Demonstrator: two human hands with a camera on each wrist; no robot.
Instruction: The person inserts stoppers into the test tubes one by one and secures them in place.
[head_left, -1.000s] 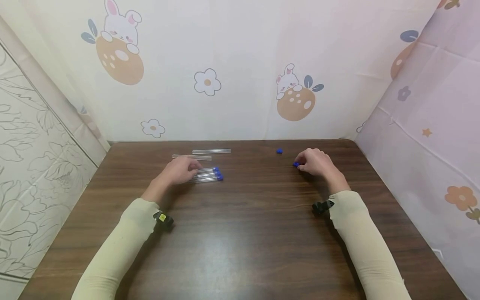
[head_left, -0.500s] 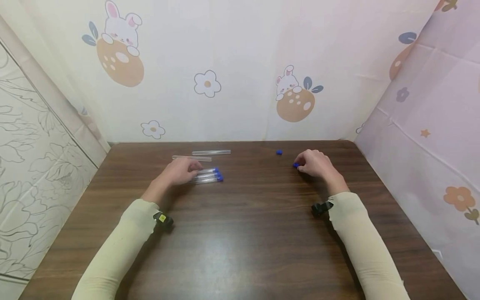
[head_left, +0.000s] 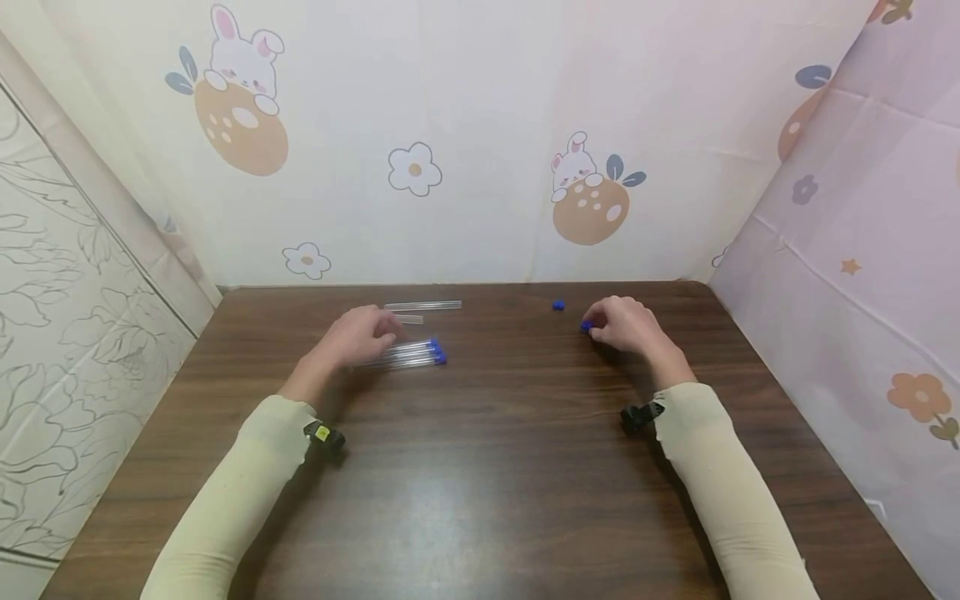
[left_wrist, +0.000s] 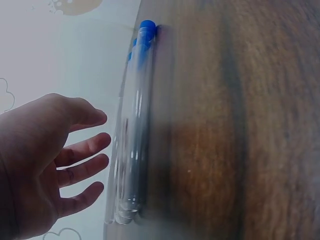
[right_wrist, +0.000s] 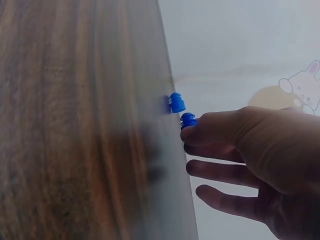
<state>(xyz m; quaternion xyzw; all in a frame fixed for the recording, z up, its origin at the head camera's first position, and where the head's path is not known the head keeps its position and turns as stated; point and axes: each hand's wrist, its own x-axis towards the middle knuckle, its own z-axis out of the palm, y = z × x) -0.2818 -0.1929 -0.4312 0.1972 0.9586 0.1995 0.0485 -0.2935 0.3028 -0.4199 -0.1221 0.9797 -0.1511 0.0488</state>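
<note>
Our left hand (head_left: 356,336) holds nothing, thumb and fingers parted, while our right hand (head_left: 627,323) pinches a blue stopper (right_wrist: 188,120) between thumb and forefinger — the other fingers loosely spread. Along the back of the dark wood bench (head_left: 480,433) hangs a patterned cloth (head_left: 487,100), and a black camera (head_left: 326,437) sits at our left cuff. Two clear tubes lie uncapped near the cloth: a far tube (head_left: 423,305), and a near tube (head_left: 411,319) that our left hand partly hides. A loose stopper (head_left: 558,305) lies left of our right hand and farther back. Capped tubes (head_left: 411,354) lie side by side just beside our left hand, blue ends pointing right; whether fingers touch them we cannot tell. The blue stopper is at our right fingertips — well apart from all the tubes.
</note>
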